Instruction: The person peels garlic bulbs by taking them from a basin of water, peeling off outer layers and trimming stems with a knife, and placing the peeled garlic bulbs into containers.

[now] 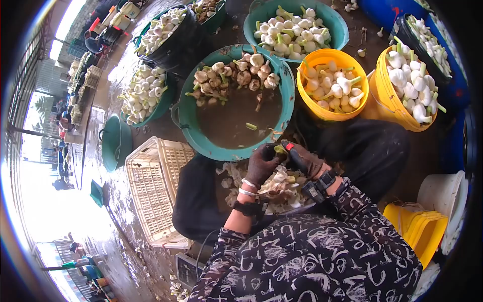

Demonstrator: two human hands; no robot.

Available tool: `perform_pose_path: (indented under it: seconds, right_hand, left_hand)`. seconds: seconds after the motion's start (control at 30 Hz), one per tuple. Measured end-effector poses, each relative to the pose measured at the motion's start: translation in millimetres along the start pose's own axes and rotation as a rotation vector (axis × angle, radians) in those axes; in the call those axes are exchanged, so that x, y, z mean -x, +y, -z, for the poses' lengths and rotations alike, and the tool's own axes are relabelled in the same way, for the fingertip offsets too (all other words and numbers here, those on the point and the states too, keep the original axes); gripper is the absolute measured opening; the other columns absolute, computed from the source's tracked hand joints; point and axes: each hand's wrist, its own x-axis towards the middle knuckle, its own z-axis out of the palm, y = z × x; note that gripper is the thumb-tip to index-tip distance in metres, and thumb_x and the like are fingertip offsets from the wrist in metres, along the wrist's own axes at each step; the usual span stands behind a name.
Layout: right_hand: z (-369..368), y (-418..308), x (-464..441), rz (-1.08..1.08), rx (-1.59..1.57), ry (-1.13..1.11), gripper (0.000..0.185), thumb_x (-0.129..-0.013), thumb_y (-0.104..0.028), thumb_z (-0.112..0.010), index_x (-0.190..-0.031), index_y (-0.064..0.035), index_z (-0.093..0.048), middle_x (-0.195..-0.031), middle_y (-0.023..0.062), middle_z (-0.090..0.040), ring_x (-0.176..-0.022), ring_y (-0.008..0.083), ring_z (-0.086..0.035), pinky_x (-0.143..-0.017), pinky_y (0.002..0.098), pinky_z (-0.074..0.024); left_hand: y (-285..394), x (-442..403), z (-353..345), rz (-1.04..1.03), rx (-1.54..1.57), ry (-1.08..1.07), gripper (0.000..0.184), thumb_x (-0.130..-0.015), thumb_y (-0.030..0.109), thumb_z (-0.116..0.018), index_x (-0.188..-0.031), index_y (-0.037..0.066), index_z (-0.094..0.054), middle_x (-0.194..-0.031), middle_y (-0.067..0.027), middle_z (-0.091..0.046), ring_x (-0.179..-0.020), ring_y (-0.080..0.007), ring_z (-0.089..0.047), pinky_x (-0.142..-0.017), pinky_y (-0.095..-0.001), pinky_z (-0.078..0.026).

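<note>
My left hand [262, 163], in a dark glove, is closed on a garlic bulb [280, 149] with a greenish cut stem, mostly hidden by the fingers. Close beside it, my gloved right hand [305, 160] is closed around a small tool with a red end [288, 146]; its blade or tip cannot be made out. Both hands are just over the near rim of a green basin [187, 132], where unpeeled garlic [243, 78] lies along the far side. Below the hands, peeled garlic skins [279, 183] are heaped between my legs.
Yellow buckets [326, 115] [397, 108] of white garlic stand to the right. Another green tub [339, 30] of garlic is beyond the basin. A cream plastic crate [156, 196] lies at left, near a green bucket [116, 143]. Stacked yellow buckets [420, 229] are at lower right.
</note>
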Motion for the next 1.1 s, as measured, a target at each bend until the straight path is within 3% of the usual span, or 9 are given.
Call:
perform_pose_path:
  seconds: [0.2, 0.37, 0.63, 0.73, 0.8, 0.93, 1.03, 1.07, 1.1]
  right_hand:
    - [8, -15, 4, 0.149, 0.331, -0.12, 0.03, -0.094, -0.03, -0.043, -0.107, -0.0057, -0.055, -0.083, -0.0027, -0.054, -0.071, 0.0051, -0.048, -0.061, 0.0222, -0.0418]
    - [17, 18, -18, 0.016, 0.744, 0.071, 0.024, -0.083, -0.029, -0.058, -0.093, -0.0085, -0.064, -0.081, 0.011, -0.065, -0.069, 0.0217, -0.059, -0.066, 0.0336, -0.0462]
    - [13, -8, -9, 0.067, 1.075, 0.01, 0.041, -0.075, -0.046, -0.06, -0.086, -0.0057, -0.064, -0.079, 0.0178, -0.063, -0.076, 0.0336, -0.061, -0.064, 0.0379, -0.045]
    - [1, -35, 3, 0.05, 1.021, -0.078, 0.05, -0.066, -0.042, -0.068, -0.098, -0.0048, -0.06, -0.091, 0.019, -0.064, -0.085, 0.0339, -0.061, -0.072, 0.039, -0.0474]
    - [-1, -30, 6, 0.377, 0.903, -0.03, 0.044, -0.068, -0.028, -0.074, -0.101, -0.004, -0.058, -0.083, 0.0129, -0.064, -0.077, 0.0254, -0.062, -0.071, 0.0334, -0.0478]
    - [-12, -5, -7, 0.395, 0.168, -0.048, 0.045, -0.07, -0.01, -0.073, -0.11, -0.0035, -0.052, -0.098, 0.0051, -0.059, -0.086, 0.01, -0.054, -0.077, 0.027, -0.0466]
    - [-14, -2, -6, 0.356, 0.478, 0.015, 0.047, -0.072, -0.011, -0.072, -0.113, -0.004, -0.051, -0.101, 0.0067, -0.059, -0.091, 0.0105, -0.054, -0.079, 0.027, -0.0463]
    - [-21, -4, -2, 0.576, 0.527, 0.063, 0.04, -0.07, -0.009, -0.068, -0.108, -0.0068, -0.055, -0.094, 0.0092, -0.06, -0.086, 0.017, -0.058, -0.078, 0.0308, -0.0468]
    - [-23, -11, 1, 0.567, 0.524, 0.066, 0.04, -0.07, -0.009, -0.068, -0.108, -0.0068, -0.055, -0.094, 0.0092, -0.06, -0.086, 0.017, -0.058, -0.078, 0.0308, -0.0468]
  left_hand:
    - [10, 3, 5, 0.04, 0.068, 0.018, 0.036, -0.076, 0.007, -0.07, -0.108, -0.001, -0.058, -0.1, -0.0076, -0.063, -0.092, -0.0125, -0.057, -0.082, -0.0271, -0.047]
    - [-13, -2, 12, -0.26, -0.522, -0.046, 0.031, -0.076, 0.014, -0.068, -0.106, 0.012, -0.063, -0.093, -0.016, -0.064, -0.082, -0.0282, -0.062, -0.072, -0.0335, -0.048]
    - [-17, 6, 6, -0.063, -0.741, -0.043, 0.019, -0.076, 0.019, -0.064, -0.092, 0.01, -0.064, -0.077, -0.0161, -0.062, -0.073, -0.0347, -0.06, -0.062, -0.0384, -0.046]
    - [-27, 12, 4, 0.095, -0.506, -0.024, 0.019, -0.079, 0.019, -0.062, -0.093, 0.007, -0.064, -0.081, -0.0178, -0.062, -0.072, -0.0339, -0.06, -0.064, -0.0378, -0.047]
    - [-37, 16, 4, 0.524, 0.393, 0.104, 0.021, -0.082, 0.019, -0.06, -0.097, 0.005, -0.062, -0.087, -0.0183, -0.063, -0.073, -0.0331, -0.061, -0.067, -0.0372, -0.048]
    - [-53, 22, 11, 0.011, -0.107, 0.119, 0.024, -0.084, 0.019, -0.06, -0.103, 0.004, -0.059, -0.089, -0.0166, -0.063, -0.077, -0.0318, -0.06, -0.068, -0.0346, -0.048]
    - [-37, 27, 9, 0.095, -0.193, 0.187, 0.027, -0.084, 0.018, -0.061, -0.106, 0.003, -0.057, -0.091, -0.0165, -0.062, -0.083, -0.0304, -0.059, -0.069, -0.0328, -0.048]
    - [-92, 20, 14, 0.313, 0.658, 0.178, 0.032, -0.082, 0.016, -0.064, -0.11, 0.003, -0.054, -0.098, -0.0172, -0.061, -0.087, -0.0306, -0.059, -0.071, -0.0325, -0.048]
    - [-89, 24, 15, 0.323, 0.659, 0.176, 0.032, -0.082, 0.016, -0.064, -0.11, 0.003, -0.054, -0.098, -0.0172, -0.061, -0.087, -0.0306, -0.059, -0.071, -0.0325, -0.048]
